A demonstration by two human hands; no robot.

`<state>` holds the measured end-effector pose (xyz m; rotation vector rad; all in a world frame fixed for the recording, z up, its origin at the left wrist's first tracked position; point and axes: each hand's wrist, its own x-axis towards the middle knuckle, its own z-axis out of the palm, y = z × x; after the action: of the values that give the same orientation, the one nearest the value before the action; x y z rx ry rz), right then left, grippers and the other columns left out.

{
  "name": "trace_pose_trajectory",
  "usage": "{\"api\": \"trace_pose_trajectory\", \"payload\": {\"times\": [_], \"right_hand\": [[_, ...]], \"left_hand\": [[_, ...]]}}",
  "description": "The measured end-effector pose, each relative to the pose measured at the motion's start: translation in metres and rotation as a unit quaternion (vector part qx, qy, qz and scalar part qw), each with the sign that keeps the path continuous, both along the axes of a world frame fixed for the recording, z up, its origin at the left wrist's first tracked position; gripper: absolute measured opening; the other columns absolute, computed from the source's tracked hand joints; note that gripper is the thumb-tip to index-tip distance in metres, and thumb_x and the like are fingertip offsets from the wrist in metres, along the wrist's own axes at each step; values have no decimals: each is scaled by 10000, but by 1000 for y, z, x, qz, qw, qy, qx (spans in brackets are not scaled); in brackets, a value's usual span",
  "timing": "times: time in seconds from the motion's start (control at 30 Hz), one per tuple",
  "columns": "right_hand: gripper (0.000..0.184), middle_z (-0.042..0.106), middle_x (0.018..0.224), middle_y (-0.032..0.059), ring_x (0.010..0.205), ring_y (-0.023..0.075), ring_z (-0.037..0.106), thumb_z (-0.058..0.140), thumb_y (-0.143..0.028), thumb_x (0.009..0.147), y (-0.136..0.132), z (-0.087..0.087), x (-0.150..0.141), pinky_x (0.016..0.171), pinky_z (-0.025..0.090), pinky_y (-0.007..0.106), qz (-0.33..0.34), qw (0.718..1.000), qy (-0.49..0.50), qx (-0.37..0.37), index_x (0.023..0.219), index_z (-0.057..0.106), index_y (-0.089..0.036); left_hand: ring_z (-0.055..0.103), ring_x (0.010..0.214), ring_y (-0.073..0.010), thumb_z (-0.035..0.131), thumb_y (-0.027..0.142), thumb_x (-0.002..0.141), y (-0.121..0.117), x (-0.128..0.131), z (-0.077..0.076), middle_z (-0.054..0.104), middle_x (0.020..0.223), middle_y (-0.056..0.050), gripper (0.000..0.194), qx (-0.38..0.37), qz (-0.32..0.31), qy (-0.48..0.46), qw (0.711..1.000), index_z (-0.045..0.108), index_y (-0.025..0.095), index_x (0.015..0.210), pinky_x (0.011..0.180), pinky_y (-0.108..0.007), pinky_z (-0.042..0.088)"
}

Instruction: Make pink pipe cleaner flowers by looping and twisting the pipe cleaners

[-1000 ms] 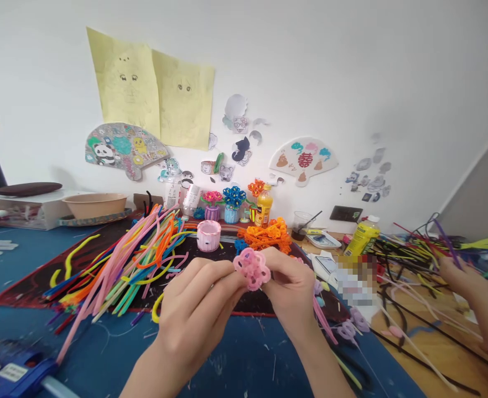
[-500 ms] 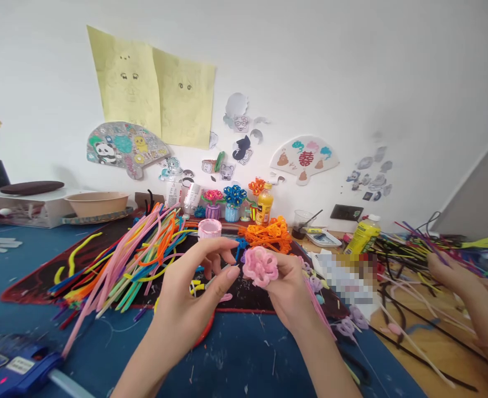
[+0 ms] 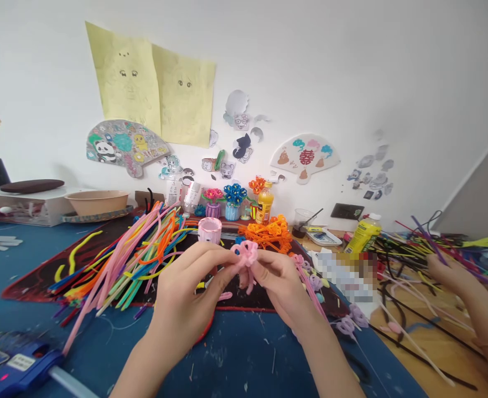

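Observation:
A pink pipe-cleaner flower [image 3: 246,253] is pinched between both of my hands above the dark mat [image 3: 32,279]. My left hand [image 3: 188,301] grips its left side with thumb and fingertips. My right hand [image 3: 278,282] holds its right side and the short stem hanging beneath it. The flower is seen nearly edge-on. A small pink cup [image 3: 209,230] stands on the mat just behind the flower, apart from my hands.
A heap of coloured pipe cleaners [image 3: 131,254] lies left of my hands, orange flowers [image 3: 269,233] behind. A blue glue gun [image 3: 15,367] lies at bottom left. Another person's hand [image 3: 455,276] works among dark pipe cleaners on the right. Bottles and small flower pots line the wall.
My left hand has come back onto the flower after letting go. The flower has turned from face-on to nearly edge-on and shifted slightly left.

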<state>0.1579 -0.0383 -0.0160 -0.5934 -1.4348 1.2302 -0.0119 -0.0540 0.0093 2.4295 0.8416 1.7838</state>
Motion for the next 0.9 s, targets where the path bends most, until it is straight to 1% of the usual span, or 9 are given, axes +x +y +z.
{"api": "trace_pose_trajectory", "payload": {"times": [0.1,0.23,0.33,0.5,0.7,0.8,0.9], "right_hand": [[341,634,678,38,629,150,572,644,-480,847,0,2,-1,612,487,277,2,1000,-10,-2,802,726,-152],[377,589,614,10,560,119,545,654,-491,833,1,3,-2,555,472,242,-3,999,-14,-30,677,673,-149],[389,577,595,-1,530,113,542,679,-494,808,2,3,-1,532,472,239,4,999,-17,-46,622,641,-155],[367,568,546,-18,478,99,523,723,-466,771,1,4,2,501,466,230,16,998,-19,-61,586,632,-162],[381,554,486,-26,425,91,500,738,-459,751,2,4,7,458,437,231,69,993,-31,-87,534,619,-170],[377,551,480,-24,418,88,496,744,-451,750,4,2,8,451,424,231,82,992,-25,-98,540,626,-162],[379,550,479,-19,425,88,489,746,-444,754,3,2,8,452,420,229,80,992,-17,-98,541,627,-154]], "left_hand": [[615,746,-149,625,95,844,2,0,0,673,810,-42,72,17,37,5,999,651,163,839,660,-253,480],[582,785,-176,628,118,845,3,1,0,659,845,-56,56,25,56,34,998,650,166,825,687,-298,460],[563,766,-171,616,121,854,2,1,1,666,828,-47,61,9,35,46,998,631,168,819,688,-298,453],[531,665,-141,618,124,852,-2,-1,3,673,726,-13,76,-18,9,39,999,649,173,802,621,-259,438],[571,603,-113,658,171,835,-3,-6,9,689,680,15,86,-77,-34,45,995,702,191,764,552,-214,437],[574,591,-111,666,171,829,-2,-7,10,689,659,18,93,-78,-40,56,995,703,190,746,545,-211,437],[580,597,-119,661,168,833,-1,-7,10,688,657,15,88,-72,-39,63,995,701,192,758,557,-220,445]]}}
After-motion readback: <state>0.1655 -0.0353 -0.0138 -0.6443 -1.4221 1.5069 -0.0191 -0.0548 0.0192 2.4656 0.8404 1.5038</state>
